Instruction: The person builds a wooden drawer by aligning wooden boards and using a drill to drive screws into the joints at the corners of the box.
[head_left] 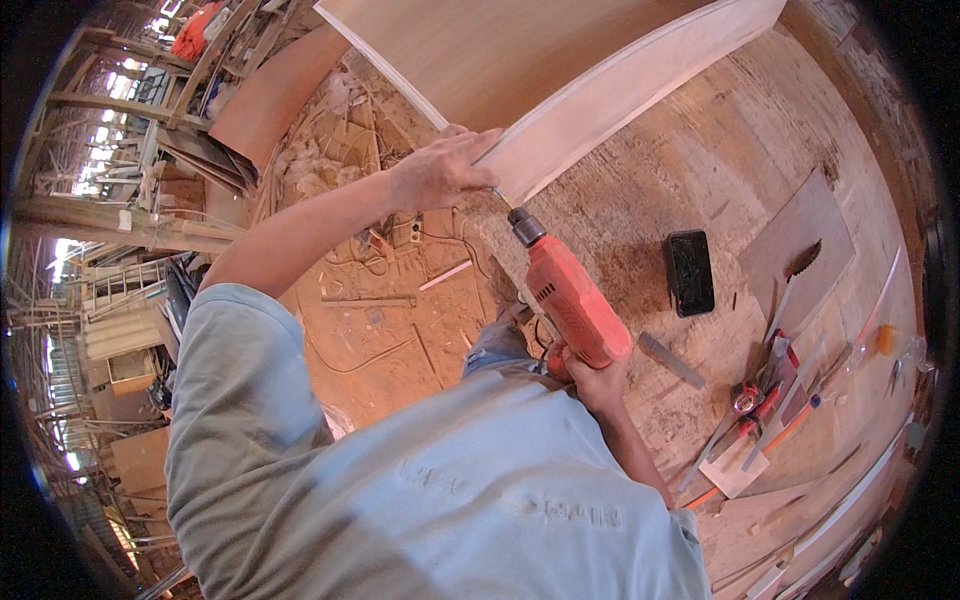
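My right hand [593, 372] grips the handle of a red corded drill [567, 300], its black chuck pointing up and away from me. A thin bit runs from the chuck to the near end of a long pale strip [640, 105] along the edge of a large wooden panel [470, 45]. My left hand [445, 172] holds that end with bent fingers, just beside the bit. The panel assembly rests on a worn wooden workbench [710, 150] and reaches out of view at the top.
A black tray [688, 273], a metal strip [672, 360], a thin board [790, 240], a saw blade [803, 258] and several red tools [757, 400] lie on the bench at right. The dusty floor [360, 300] at left holds offcuts and cables. Timber racks [120, 220] stand behind.
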